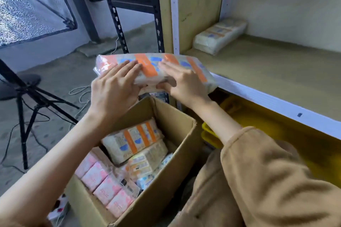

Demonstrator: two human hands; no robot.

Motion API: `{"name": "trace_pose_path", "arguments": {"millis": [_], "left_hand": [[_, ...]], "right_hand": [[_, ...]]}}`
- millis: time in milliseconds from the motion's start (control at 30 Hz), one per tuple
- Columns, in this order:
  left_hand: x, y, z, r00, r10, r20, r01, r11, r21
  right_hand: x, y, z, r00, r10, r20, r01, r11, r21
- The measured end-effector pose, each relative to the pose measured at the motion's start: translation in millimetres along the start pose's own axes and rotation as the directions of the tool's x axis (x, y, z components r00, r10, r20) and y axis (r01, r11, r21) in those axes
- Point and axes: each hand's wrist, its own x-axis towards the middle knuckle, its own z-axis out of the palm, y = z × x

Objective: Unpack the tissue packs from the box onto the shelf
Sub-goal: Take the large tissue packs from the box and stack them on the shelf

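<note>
A long tissue pack [147,64] with orange stripes and blue marks is held in the air above the open cardboard box [177,131], its right end touching the shelf's front edge. My left hand [114,88] grips its near-left side and my right hand [177,81] grips its middle, fingers on top, thumbs under. Inside the box lie another orange-striped pack [132,140], pink packs [108,188] and more beneath. One tissue pack [219,35] lies at the back left of the shelf board [276,72].
A white shelf rail [273,101] runs along the front, with yellow bins [208,134] below it. A black metal rack [118,18] stands behind the box. A tripod [24,105] and cables are on the concrete floor at left. A power strip [59,208] lies by the box.
</note>
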Motion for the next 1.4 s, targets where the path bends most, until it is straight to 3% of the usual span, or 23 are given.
{"name": "trace_pose_path", "arguments": {"millis": [167,400,633,967,1167,1400], "left_hand": [[50.6,41.3,12.7,0.999,-0.016,-0.046,0.011,0.994,-0.109],[102.5,125.9,66.2,0.988,0.086,0.125,-0.051,0.965,-0.256],[136.8,185.5,123.8,0.948,0.211,0.239,-0.135,0.944,-0.3],[150.4,204.8,192.0,0.926,0.087,0.367,0.053,0.933,-0.356],[186.1,204.1,222.6,0.878,-0.032,0.478,0.152,0.965,-0.215],[217.3,206.1,224.8,0.859,-0.089,0.504,0.155,0.984,-0.091]], "right_hand": [[0.7,28.7,-63.9,0.995,0.009,-0.096,-0.023,0.988,-0.152],[-17.0,104.4,-121.9,0.968,0.249,-0.036,-0.245,0.9,-0.36],[-29.1,175.5,-143.1,0.901,0.434,-0.014,-0.395,0.806,-0.441],[-5.9,243.4,-134.5,0.884,0.464,0.055,-0.392,0.8,-0.455],[14.5,261.2,-112.4,0.883,0.468,-0.033,-0.436,0.793,-0.426],[11.9,276.0,-90.4,0.79,0.611,-0.05,-0.585,0.727,-0.36]]}}
